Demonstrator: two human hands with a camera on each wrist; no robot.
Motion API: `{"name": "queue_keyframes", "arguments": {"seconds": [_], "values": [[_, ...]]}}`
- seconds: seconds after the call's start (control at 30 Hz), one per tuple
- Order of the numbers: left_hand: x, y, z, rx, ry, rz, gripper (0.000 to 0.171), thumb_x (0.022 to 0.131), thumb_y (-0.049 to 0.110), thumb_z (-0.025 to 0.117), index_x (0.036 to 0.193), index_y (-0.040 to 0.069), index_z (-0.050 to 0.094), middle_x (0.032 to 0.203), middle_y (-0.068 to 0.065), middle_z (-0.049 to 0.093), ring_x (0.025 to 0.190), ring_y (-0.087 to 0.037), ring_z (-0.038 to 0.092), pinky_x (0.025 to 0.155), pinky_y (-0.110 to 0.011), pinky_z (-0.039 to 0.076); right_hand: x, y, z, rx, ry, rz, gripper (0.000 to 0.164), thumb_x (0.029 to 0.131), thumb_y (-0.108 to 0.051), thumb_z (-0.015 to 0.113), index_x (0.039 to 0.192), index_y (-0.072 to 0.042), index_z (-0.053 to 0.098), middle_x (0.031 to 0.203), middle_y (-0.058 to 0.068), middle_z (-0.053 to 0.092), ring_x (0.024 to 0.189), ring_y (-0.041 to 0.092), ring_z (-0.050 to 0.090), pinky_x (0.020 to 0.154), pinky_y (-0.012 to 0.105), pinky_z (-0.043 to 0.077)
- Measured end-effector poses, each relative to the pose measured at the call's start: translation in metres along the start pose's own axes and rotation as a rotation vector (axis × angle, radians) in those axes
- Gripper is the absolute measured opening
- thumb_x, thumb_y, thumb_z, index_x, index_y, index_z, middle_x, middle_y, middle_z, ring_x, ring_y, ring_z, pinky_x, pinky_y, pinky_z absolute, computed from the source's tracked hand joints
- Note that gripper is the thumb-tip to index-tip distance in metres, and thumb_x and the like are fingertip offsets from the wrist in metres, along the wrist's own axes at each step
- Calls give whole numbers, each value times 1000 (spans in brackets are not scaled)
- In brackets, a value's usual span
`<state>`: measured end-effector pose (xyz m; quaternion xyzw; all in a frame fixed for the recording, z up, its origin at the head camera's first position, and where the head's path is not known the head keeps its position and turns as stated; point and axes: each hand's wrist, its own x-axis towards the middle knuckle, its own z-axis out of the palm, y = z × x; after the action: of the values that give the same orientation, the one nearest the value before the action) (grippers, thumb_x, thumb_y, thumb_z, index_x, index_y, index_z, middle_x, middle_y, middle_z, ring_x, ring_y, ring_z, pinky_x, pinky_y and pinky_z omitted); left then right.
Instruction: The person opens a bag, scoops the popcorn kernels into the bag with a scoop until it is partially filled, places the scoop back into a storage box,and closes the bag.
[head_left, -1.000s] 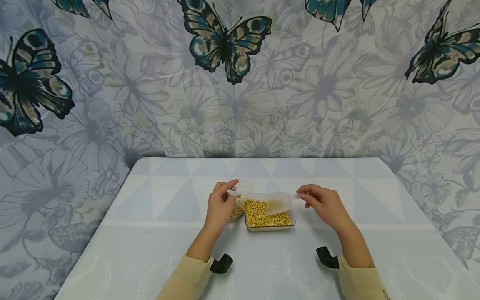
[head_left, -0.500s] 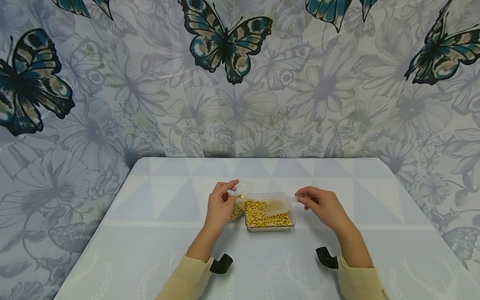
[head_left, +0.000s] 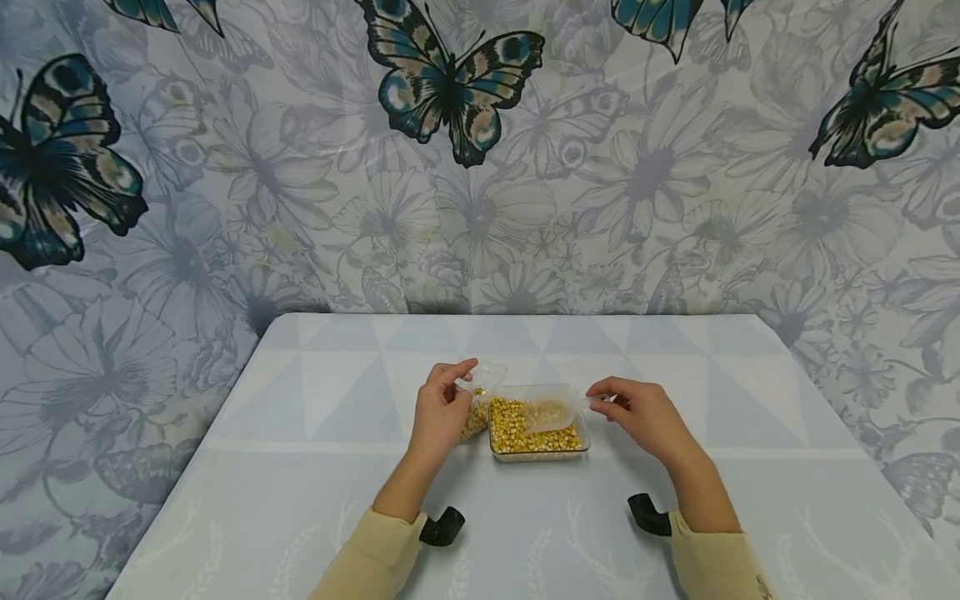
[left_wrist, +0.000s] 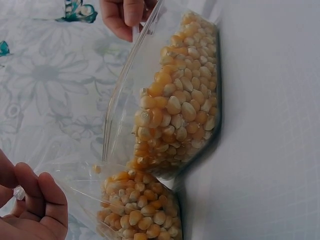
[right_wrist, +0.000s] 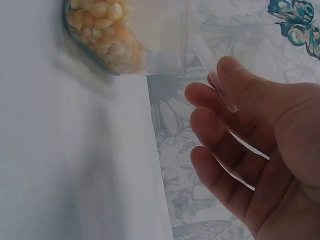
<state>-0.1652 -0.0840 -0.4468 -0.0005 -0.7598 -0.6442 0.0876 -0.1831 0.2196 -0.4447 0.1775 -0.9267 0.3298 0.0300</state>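
A clear rectangular container [head_left: 540, 456] full of yellow corn kernels [head_left: 508, 425] stands mid-table. My right hand [head_left: 641, 414] pinches the handle of a translucent plastic scoop [head_left: 546, 415] between thumb and fingers, over the container's right rim. The scoop's bowl lies among the kernels; in the right wrist view its thin handle [right_wrist: 212, 72] slants up to the thumb. To the left, my left hand [head_left: 444, 408] grips the gathered top of a clear plastic bag [head_left: 491, 379]. More corn fills the bag's bottom [left_wrist: 142, 210], close against the container's left side.
The pale patterned table [head_left: 525, 525] reaches back to a wall covering [head_left: 630, 225] printed with flowers and butterflies. Black wrist mounts [head_left: 442, 527] jut inward from both cream sleeves [head_left: 375, 554].
My right hand has moved slightly left and down, and the scoop has sunk lower into the container's corn. My left hand and the bag have stayed in place.
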Motion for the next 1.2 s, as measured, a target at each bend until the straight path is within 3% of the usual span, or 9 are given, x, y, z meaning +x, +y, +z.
{"name": "queue_keyframes", "arguments": {"seconds": [0.37,0.87,1.2], "values": [[0,-1,0,-8,-7,2,53,86,-8,48,128,16,69,109,-8,57,62,-8,39,52,-18,36,1,1,7,-23,5,-36,16,90,-20,72,106,-16,74,86,-7,73,68,1,59,61,23,49],[1,1,0,12,3,-2,52,86,-6,48,128,17,69,108,-5,58,64,-8,40,53,-18,36,3,4,18,-4,13,-41,17,89,-21,73,106,-19,73,83,-6,72,68,1,59,62,23,48],[0,0,0,8,-4,-15,51,88,-6,50,128,19,69,111,-9,58,64,-9,41,54,-19,38,3,3,19,39,2,-37,17,90,-22,72,106,-23,75,73,-1,68,63,3,52,54,23,42]]}}
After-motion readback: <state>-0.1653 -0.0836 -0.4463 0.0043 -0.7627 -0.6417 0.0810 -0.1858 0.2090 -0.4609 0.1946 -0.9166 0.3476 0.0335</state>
